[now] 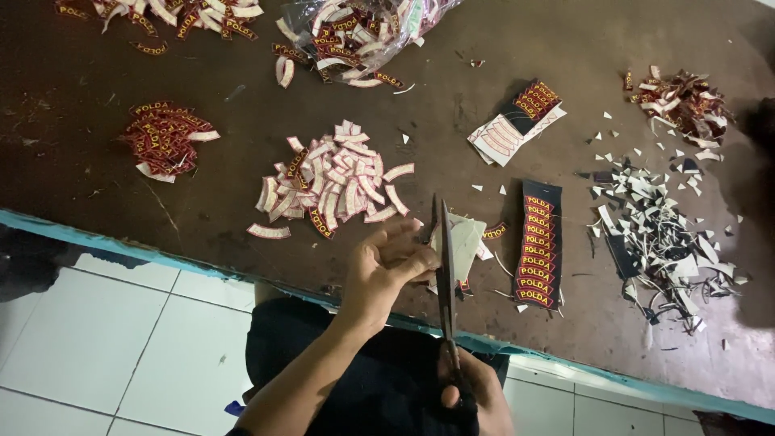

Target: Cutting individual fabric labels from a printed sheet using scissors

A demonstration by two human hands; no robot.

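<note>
Two hands, left hand fingers pinching white patch sheet, right hand fingers gripping scissors

A pair of scissors with long dark blades points straight away from the person, tips up near the middle of the view and handles down at the near edge of the brown bench. The blades look closed or nearly so. Touching them at the blade is a pale strip of fabric badges, its white back turned up, lying tilted on the bench just right of the blades.
</note>
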